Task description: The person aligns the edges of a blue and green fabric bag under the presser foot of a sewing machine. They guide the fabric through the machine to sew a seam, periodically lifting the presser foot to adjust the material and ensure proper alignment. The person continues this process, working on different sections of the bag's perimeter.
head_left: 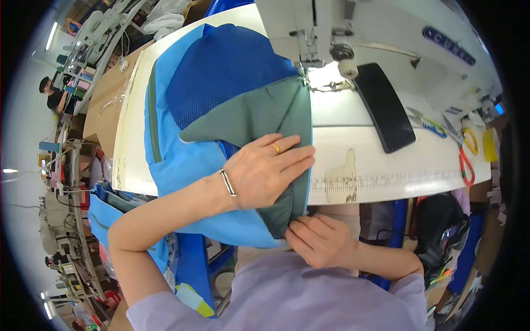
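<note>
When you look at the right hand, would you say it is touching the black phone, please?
No, the right hand pinches the fabric at its lower corner, well apart from the black phone.

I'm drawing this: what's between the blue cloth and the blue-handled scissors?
In the head view, a flat black slab, maybe a phone, lies between the blue cloth and the scissors.

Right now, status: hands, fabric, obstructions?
Left hand flat on fabric; right hand pinching near corner. Edge by presser foot. Black phone right of fabric, apart.

there are two grips (262, 174) (323, 241), one phone (386, 110), one ring (276, 148), one bracelet (227, 182).
</note>
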The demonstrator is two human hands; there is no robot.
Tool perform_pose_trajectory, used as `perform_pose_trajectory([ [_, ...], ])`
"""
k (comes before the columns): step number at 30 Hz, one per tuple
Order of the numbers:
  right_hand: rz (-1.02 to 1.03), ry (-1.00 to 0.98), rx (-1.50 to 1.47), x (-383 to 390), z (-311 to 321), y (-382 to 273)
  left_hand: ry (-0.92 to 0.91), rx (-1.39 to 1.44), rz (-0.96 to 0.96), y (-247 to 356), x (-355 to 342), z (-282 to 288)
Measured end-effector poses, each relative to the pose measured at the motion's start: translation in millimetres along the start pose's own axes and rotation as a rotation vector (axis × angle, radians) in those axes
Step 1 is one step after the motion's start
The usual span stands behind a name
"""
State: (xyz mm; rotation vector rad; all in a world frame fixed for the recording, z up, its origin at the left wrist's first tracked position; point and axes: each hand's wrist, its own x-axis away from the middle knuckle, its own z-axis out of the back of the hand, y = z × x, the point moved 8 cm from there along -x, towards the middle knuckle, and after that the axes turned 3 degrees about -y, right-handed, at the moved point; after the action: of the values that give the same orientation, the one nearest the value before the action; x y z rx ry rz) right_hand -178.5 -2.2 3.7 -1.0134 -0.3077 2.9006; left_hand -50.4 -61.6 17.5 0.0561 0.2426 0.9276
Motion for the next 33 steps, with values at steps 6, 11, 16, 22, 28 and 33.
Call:
perform_pose_trajectory([
  [6,0.039,-0.049,0.037,-7.2,3.9,8.0,0.081,0.08,0.03,-5.9,-1.9,2.0],
  [11,0.072,-0.067,0.061,-12.4,6.8,13.4,0.144,0.092,0.006,-16.1,-5.7,6.3],
  [16,0.096,-0.087,0.048,-16.1,7.2,17.8,0.122,0.101,-0.019,-18.9,-10.9,7.3],
  [22,0.087,-0.114,0.023,-27.8,14.7,29.2,0.122,0.072,-0.043,-32.1,-20.4,5.3],
  [28,0.079,-0.144,-0.029,-36.9,7.5,56.0,0.097,0.058,-0.032,-57.0,-33.2,7.4],
  [33,0.19,-0.158,0.019,-38.7,8.3,65.5,0.008,0.001,-0.022,-59.5,-37.6,13.9],
])
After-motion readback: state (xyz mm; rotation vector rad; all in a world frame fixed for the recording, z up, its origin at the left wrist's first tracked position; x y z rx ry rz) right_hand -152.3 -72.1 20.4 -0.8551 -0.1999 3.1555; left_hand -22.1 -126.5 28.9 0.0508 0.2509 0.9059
